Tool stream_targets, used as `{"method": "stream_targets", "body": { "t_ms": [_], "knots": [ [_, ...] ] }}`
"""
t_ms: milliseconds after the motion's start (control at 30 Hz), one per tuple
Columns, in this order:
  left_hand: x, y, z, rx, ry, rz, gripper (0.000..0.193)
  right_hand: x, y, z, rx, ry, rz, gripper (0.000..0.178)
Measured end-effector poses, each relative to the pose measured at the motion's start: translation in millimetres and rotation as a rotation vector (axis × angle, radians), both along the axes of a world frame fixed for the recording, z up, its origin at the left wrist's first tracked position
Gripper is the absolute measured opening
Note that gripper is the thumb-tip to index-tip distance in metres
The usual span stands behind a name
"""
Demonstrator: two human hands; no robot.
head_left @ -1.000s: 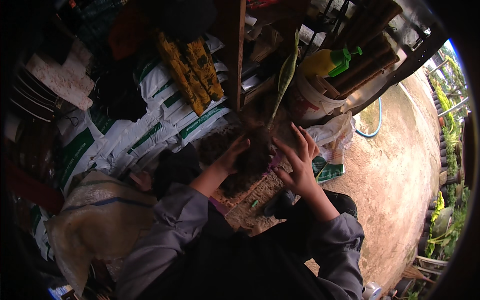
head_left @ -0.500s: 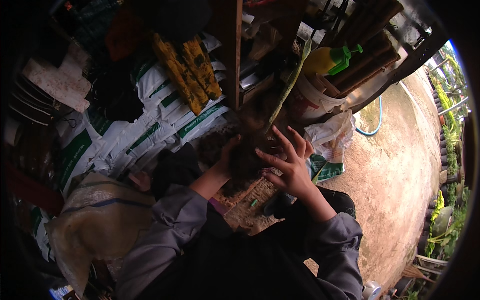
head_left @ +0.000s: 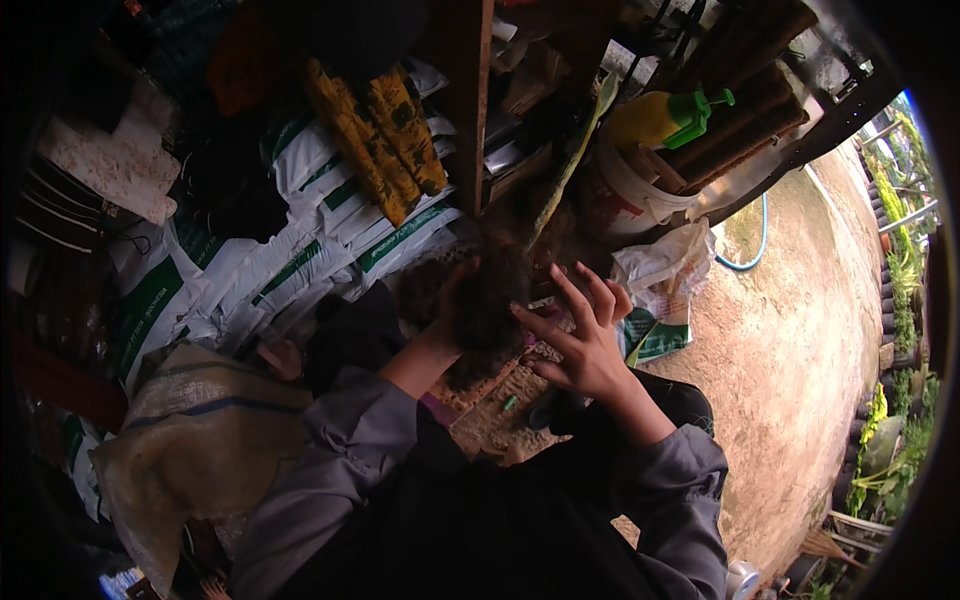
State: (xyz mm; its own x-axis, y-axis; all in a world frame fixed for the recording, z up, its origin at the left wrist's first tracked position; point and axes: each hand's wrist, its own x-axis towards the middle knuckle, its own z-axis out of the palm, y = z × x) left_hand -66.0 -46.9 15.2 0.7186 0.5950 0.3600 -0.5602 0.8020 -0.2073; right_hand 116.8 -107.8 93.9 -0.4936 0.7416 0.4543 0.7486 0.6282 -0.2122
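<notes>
A dark, fibrous root ball (head_left: 492, 305) with a long green leaf (head_left: 566, 182) rising from it toward the far right sits between my hands. My left hand (head_left: 446, 318) is closed around the root ball's left side, its fingers partly lost in shadow. On the other side, my right hand (head_left: 592, 345) has its fingers spread, with the index fingertip at the edge of the root ball. Below them lies a shallow, reddish-brown tray or board (head_left: 478, 388) with loose soil; its full shape is hidden.
White and green sacks (head_left: 330, 225) are piled at left, with yellow patterned packs (head_left: 385, 150) on top. A white bucket (head_left: 625, 200) and a yellow spray bottle (head_left: 645, 120) stand at far right. A crumpled bag (head_left: 665, 275) and a woven sack (head_left: 200, 430) flank me.
The root ball has turned and risen slightly into view, and its leaf has shifted a little left. My right hand has moved slightly down, fingers still spread.
</notes>
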Motion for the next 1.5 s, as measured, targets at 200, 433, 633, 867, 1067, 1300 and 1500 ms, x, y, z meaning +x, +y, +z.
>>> {"method": "stream_targets", "body": {
  "t_ms": [200,433,633,867,1067,1300,1500],
  "knots": [
    [3.0,-1.3,18.9,0.095,0.242,0.189,0.064,-5.5,1.0,-6.4,0.044,-0.066,-0.028,0.054],
    [3.3,9.1,13.8,0.029,0.331,0.178,0.062,-11.6,1.9,-4.9,0.075,-0.066,-0.064,0.056],
    [7.6,11.4,7.6,0.018,0.654,0.197,0.058,-12.7,5.3,-5.2,-0.026,-0.084,-0.162,0.053],
    [12.2,5.9,0.5,0.063,0.771,0.195,0.049,-12.9,7.0,-2.6,-0.043,-0.083,-0.131,0.053],
    [17.3,7.6,-10.9,0.015,0.796,0.134,0.047,-5.9,7.0,3.9,-0.078,-0.078,-0.083,0.055],
    [10.2,12.0,-22.3,0.041,0.835,0.168,0.045,-3.1,4.9,-6.9,-0.089,-0.137,-0.067,0.056],
    [6.2,0.6,0.2,0.026,0.938,0.168,0.043,-3.8,3.5,-4.1,-0.101,-0.119,-0.058,0.057]
  ]
}}
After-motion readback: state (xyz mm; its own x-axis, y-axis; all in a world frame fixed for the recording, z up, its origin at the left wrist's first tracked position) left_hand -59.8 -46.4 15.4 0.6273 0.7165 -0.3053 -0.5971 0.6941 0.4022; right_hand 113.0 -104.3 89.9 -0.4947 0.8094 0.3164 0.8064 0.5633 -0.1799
